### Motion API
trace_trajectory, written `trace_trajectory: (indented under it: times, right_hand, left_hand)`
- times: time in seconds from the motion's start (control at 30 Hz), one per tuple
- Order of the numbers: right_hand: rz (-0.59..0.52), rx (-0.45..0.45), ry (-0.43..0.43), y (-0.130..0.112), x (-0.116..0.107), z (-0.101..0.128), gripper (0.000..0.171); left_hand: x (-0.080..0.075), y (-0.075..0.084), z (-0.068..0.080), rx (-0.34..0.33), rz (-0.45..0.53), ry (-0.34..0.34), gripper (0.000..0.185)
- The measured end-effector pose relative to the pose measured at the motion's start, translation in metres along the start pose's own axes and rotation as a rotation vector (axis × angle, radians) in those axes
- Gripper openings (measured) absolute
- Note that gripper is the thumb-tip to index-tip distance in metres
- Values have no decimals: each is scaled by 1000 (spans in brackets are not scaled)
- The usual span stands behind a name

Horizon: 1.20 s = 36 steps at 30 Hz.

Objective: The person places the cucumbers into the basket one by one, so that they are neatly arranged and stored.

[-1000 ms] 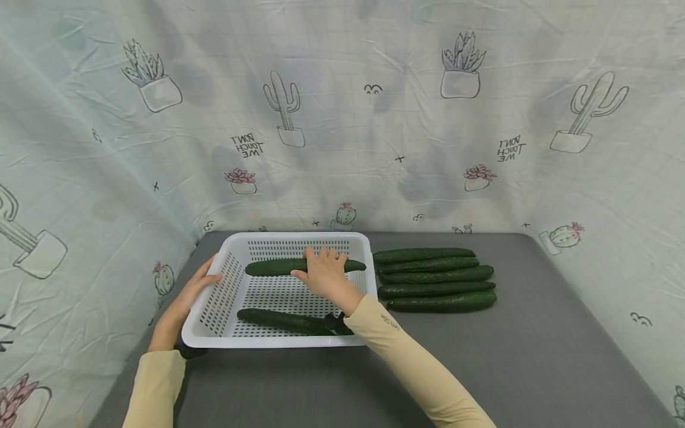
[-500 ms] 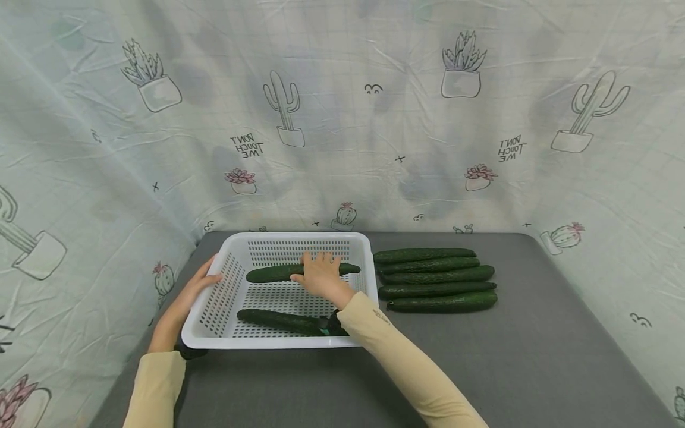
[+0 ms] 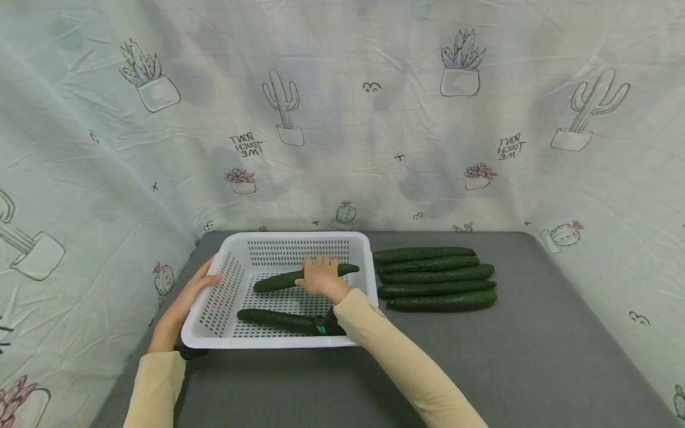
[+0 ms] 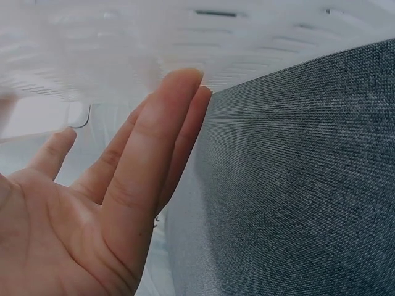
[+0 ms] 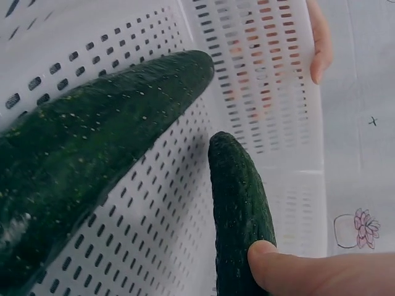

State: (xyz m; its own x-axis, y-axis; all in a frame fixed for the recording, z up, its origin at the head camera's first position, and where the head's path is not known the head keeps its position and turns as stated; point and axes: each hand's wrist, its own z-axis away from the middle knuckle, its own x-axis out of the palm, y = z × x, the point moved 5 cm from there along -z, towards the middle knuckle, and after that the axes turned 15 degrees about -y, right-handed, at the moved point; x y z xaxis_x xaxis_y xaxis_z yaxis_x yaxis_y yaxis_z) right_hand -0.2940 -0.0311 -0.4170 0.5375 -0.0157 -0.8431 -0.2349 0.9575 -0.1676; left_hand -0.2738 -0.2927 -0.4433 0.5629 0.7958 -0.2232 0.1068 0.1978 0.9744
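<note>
Since a second ago, the far cucumber (image 3: 299, 277) is tilted, its left end swung toward the basket's (image 3: 225, 291) middle. It is pressed under the right hand's (image 3: 320, 277) curled fingers (image 5: 290, 271). A second cucumber (image 3: 278, 320) lies by the basket's near wall. The left hand (image 3: 184, 300) rests flat, fingers straight, against the basket's left wall. Five cucumbers (image 3: 436, 279) lie right of the basket.

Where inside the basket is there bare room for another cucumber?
In the white perforated plastic basket, the floor is bare between the far dark green cucumber under the right hand and the near cucumber. The near edge is crowded.
</note>
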Motion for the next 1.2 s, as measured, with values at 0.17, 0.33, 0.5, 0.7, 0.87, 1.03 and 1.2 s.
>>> trace_trajectory:
  times: [0.17, 0.33, 0.5, 0.7, 0.87, 1.03, 1.2]
  right_hand:
    - [-1, -24, 0, -1, 2, 1, 45]
    - [37, -50, -22, -4, 4, 1, 40]
    - [75, -45, -48, -4, 8, -2, 37]
    - [119, -47, -62, -3, 15, -6, 34]
    - [129, -74, -59, -6, 14, -4, 29]
    - [125, -93, -18, -10, 9, 0, 24]
    - [133, -88, 32, -11, 5, 3, 25]
  left_hand:
    - [0, 1, -1, 18, -2, -15, 59]
    - [0, 2, -1, 29, 10, -15, 60]
    - [0, 3, -1, 18, 17, 3, 61]
    - [0, 1, -1, 16, 46, -6, 61]
    - [-1, 0, -2, 48, 28, -14, 61]
    - [-3, 0, -3, 67, 27, -23, 61]
    - [-4, 0, -4, 79, 24, -20, 61]
